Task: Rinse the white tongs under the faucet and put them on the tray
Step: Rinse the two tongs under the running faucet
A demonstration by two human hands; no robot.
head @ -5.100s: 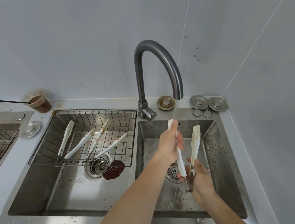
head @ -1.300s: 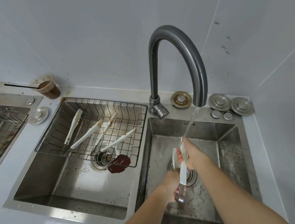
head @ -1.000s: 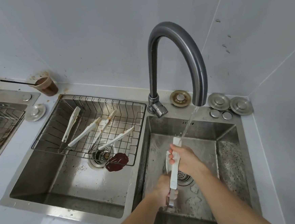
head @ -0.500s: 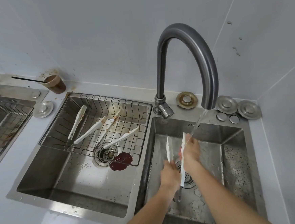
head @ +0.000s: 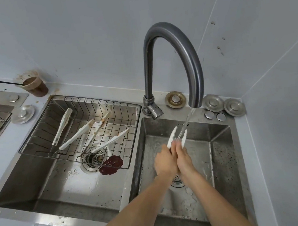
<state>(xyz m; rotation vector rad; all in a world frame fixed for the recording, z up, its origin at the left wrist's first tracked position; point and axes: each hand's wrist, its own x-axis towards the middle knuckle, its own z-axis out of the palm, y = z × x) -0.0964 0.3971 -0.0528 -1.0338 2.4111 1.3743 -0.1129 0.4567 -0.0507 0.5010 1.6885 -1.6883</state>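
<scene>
Over the right sink basin (head: 221, 153), my left hand (head: 164, 162) and my right hand (head: 184, 159) are pressed together around a pair of white tongs (head: 171, 137). Only the two white tips stick up above my fingers, spread apart. Water runs from the dark curved faucet (head: 193, 70) and falls between those tips. The wire tray (head: 128, 132) rests over the left basin and holds other white tongs (head: 62, 126), some with brown stains.
A dark red-brown blob (head: 111, 165) lies by the left drain (head: 94, 158). A stained cup (head: 35, 85) with a black straw stands at the back left. Metal caps (head: 215, 102) sit behind the right basin. The wall corner is close on the right.
My hands have come together lower on the tongs, and the tips have shifted right so the water stream falls between them. The tray and its tongs have not moved.
</scene>
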